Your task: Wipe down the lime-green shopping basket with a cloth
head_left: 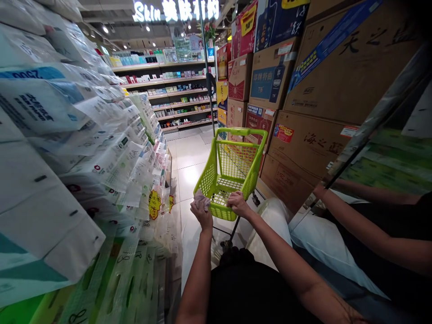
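Observation:
A lime-green plastic shopping cart (259, 166) stands in front of me, its handle bar at the far end and no goods visible in its basket. My left hand (203, 217) is closed on a crumpled pale cloth (201, 200), which lies against the near left corner of the basket. With curled fingers, my right hand (239, 204) grips the near rim of the cart, right of the middle. Part of the cart's legs and wheels is hidden below the basket and behind my arms.
Stacked tissue packs (43, 103) line the left side, with yellow price tags (155, 204) hanging low. Cardboard cartons (324, 81) rise on the right, beside a mirror-like panel (384, 148) that reflects arms. Tiled floor (192, 155) leads to shelves (182, 92) of small boxes; a thin pole (206, 58) stands ahead.

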A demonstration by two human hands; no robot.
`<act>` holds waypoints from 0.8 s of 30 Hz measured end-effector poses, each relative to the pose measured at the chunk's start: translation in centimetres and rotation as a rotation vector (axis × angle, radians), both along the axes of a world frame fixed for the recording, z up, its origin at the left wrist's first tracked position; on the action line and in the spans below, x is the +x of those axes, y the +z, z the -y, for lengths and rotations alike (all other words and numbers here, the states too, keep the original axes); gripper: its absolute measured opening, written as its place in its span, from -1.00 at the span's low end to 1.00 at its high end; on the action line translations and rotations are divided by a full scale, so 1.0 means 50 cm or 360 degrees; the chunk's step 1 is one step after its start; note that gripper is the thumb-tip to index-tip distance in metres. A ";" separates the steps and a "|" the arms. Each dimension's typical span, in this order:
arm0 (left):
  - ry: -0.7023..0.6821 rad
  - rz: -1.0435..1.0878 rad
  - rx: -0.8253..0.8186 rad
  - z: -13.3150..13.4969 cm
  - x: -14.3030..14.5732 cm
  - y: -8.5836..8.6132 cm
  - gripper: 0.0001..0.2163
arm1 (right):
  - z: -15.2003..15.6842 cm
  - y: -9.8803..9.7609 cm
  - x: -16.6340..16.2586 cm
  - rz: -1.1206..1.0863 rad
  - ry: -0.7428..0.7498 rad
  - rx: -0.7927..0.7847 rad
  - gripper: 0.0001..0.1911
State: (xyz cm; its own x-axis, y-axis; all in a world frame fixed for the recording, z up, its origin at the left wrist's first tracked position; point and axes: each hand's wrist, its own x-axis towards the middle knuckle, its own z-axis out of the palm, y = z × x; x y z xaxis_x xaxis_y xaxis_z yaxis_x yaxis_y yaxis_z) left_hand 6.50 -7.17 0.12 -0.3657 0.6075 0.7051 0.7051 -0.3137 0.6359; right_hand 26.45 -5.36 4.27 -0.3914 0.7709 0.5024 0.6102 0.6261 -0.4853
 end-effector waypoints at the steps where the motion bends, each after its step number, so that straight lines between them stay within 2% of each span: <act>1: -0.0068 -0.0057 0.0005 0.002 0.002 0.000 -0.73 | 0.001 0.002 0.002 0.0007 0.0010 0.0000 -0.67; 4: -0.0220 -0.0198 0.0019 0.007 0.003 0.004 -0.75 | 0.005 0.009 0.016 0.0051 0.0055 -0.0014 -0.66; 9: 0.0000 -0.0118 -0.0018 -0.001 -0.016 0.026 -0.77 | 0.004 0.024 0.054 0.0109 0.0222 -0.0104 -0.65; 11: 0.0018 -0.0121 -0.0029 -0.001 -0.016 0.029 -0.76 | 0.000 0.030 0.070 0.0102 0.0226 -0.0146 -0.65; 15: -0.0107 -0.0200 -0.0032 0.015 0.001 0.027 -0.77 | 0.002 0.040 0.073 0.0307 0.0036 -0.0103 -0.65; 18: -0.0174 -0.0240 -0.0023 0.023 0.010 0.032 -0.79 | 0.024 0.037 0.031 0.0456 -0.0308 0.0070 -0.74; 20: -0.0174 -0.0263 -0.0015 0.022 0.011 0.039 -0.79 | 0.043 0.030 -0.006 0.0371 -0.0490 0.0138 -0.77; 22: -0.0178 -0.0282 -0.0021 0.020 0.010 0.047 -0.80 | 0.057 0.023 -0.030 0.0343 -0.0508 0.0202 -0.77; 24: -0.0214 -0.0306 -0.0044 0.020 0.007 0.052 -0.80 | 0.060 0.020 -0.034 0.0420 -0.0361 0.0252 -0.68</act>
State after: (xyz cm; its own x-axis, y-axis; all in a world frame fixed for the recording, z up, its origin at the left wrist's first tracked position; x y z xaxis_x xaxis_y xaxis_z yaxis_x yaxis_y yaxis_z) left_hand 6.87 -8.17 2.73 -0.1403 0.6617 0.7365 0.7671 -0.3976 0.5034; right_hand 24.76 -8.34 5.29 -0.3517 0.7736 0.5271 0.8330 0.5156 -0.2009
